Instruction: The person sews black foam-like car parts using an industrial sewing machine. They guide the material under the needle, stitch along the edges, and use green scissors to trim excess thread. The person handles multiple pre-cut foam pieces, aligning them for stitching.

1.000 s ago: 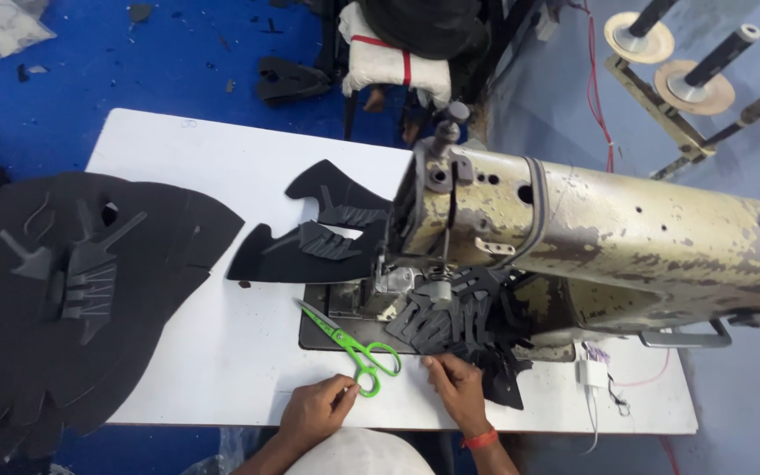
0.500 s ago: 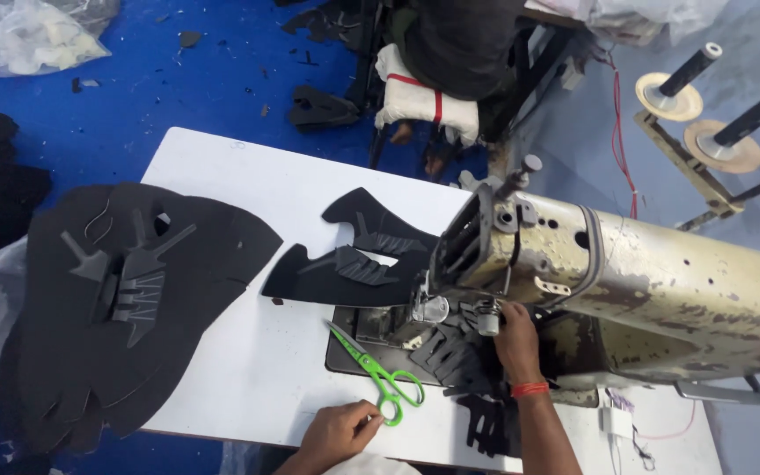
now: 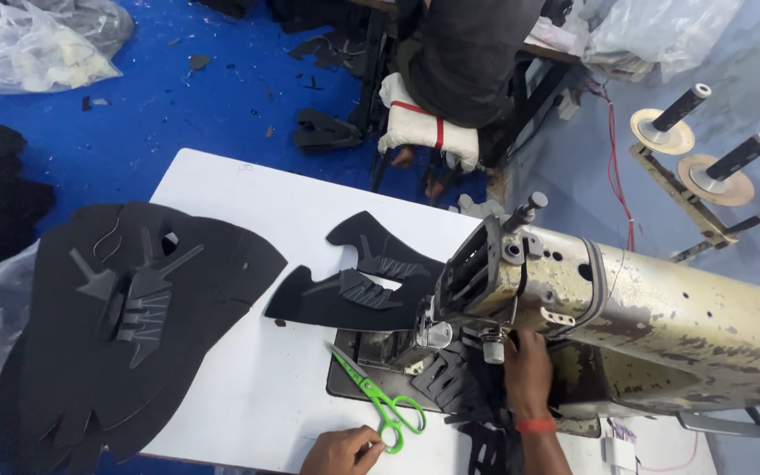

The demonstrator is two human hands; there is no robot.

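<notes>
1. Head view, looking down: the right hand (image 3: 528, 368) reaches up under the head of the sewing machine (image 3: 626, 325), fingers curled near the needle area; whether it grips anything there cannot be told.
2. A red band sits on that wrist, and the forearm runs down to the bottom edge of the frame.
3. The left hand (image 3: 343, 451) rests at the near edge of the white table (image 3: 248, 198), fingers loosely bent, with the fingertips touching the handle loops of the green scissors (image 3: 380, 400); it does not clearly grip them.
4. The scissors lie flat, blades pointing up and left, partly on the dark plate set into the table and just beside the needle area.
5. Black cut shoe pieces (image 3: 450, 387) lie under the machine head, just left of the right hand and partly hidden by it.
6. Two larger black shaped pieces (image 3: 354, 281) lie on the table left of the machine, overlapping each other.
7. Further left, a big stack of black cut panels (image 3: 125, 325) hangs over the table's left edge.
8. Beyond the table is a blue floor (image 3: 186, 97), strewn with scraps.
9. Two thread stands (image 3: 705, 149) rise behind the machine.
</notes>
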